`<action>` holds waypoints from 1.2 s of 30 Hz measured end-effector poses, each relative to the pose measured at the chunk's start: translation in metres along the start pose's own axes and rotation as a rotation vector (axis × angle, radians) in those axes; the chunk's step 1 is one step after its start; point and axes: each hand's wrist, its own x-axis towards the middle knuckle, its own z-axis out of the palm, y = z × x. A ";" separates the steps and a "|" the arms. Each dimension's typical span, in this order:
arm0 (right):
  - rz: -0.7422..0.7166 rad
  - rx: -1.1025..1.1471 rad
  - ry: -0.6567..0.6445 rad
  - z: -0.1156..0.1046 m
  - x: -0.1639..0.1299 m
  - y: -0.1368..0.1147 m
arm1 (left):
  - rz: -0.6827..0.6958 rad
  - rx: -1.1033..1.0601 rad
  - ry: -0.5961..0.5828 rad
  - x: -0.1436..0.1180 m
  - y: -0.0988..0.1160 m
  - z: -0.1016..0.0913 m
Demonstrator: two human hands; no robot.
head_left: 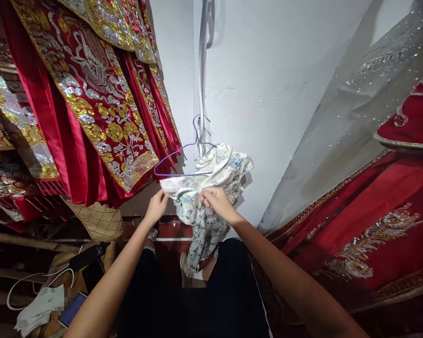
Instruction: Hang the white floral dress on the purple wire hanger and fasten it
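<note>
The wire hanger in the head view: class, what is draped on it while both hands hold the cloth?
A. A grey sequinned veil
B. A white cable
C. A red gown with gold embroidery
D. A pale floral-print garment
D: the purple wire hanger carries a pale floral-print garment, gripped at its edge by the left hand and the right hand; the red embroidered gowns hang apart on the left.

Garment (211, 188) on wire hanger (183, 159) centre, far, w/ left hand (157, 206) & right hand (215, 199) on its near edge; embroidered robes (91, 94) hang left, gowns (373, 211) right, wall (268, 70) behind
</note>
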 end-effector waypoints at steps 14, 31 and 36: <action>0.049 0.385 -0.171 0.012 -0.010 -0.019 | 0.418 -0.116 -0.236 -0.023 0.113 0.055; -0.106 -0.491 0.157 -0.061 0.081 0.014 | 0.248 0.619 -0.722 -0.015 0.032 -0.033; -0.111 -0.507 0.172 -0.092 0.071 0.009 | 0.135 0.957 -0.530 0.003 0.017 -0.058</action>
